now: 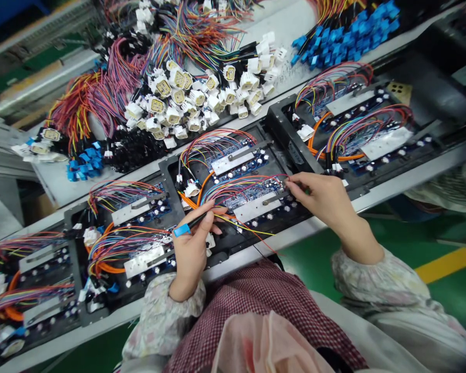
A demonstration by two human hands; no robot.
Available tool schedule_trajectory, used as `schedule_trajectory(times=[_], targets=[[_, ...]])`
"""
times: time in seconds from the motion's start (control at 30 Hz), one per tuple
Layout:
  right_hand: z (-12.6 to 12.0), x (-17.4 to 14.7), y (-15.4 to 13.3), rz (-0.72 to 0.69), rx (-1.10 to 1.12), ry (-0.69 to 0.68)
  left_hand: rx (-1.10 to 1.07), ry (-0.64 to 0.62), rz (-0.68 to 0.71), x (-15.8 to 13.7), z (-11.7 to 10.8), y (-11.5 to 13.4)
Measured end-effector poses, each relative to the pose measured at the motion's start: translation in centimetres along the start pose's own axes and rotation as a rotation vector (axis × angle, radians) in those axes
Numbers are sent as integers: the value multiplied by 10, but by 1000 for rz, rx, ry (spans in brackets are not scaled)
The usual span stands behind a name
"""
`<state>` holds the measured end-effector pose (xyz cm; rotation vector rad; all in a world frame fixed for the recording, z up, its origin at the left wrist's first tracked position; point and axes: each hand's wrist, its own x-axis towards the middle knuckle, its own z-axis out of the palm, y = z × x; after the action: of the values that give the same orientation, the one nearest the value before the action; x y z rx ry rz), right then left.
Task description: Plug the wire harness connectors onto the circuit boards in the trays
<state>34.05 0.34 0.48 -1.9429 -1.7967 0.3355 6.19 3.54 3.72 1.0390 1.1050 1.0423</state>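
A wire harness with a blue connector lies in my left hand, its fingers closed round the black sleeve. Loose yellow and red wire ends stick out from it to the right. My right hand pinches a thin red wire at the right end of a blue circuit board. A silvery metal plate sits along that board's near side. Both hands are over a black tray, which holds a second wired board behind the first.
More black trays with wired boards line the metal-edged rail on both sides. Behind it lies a large heap of white connectors with coloured wires. Blue connectors are piled at the back right, with another blue bunch at left.
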Motion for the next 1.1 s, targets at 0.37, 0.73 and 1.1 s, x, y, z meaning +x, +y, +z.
schedule_trajectory(times=[0.37,0.73,1.1], targets=[[-17,-27,-36,-162,123,-46,38,65,38,1,4,0],[-25,-12,3,11,-228,150,-20,113,21,4,-3,-1],[-3,-2,13,57,-88,-7,-26,61,50,-1,-9,-7]])
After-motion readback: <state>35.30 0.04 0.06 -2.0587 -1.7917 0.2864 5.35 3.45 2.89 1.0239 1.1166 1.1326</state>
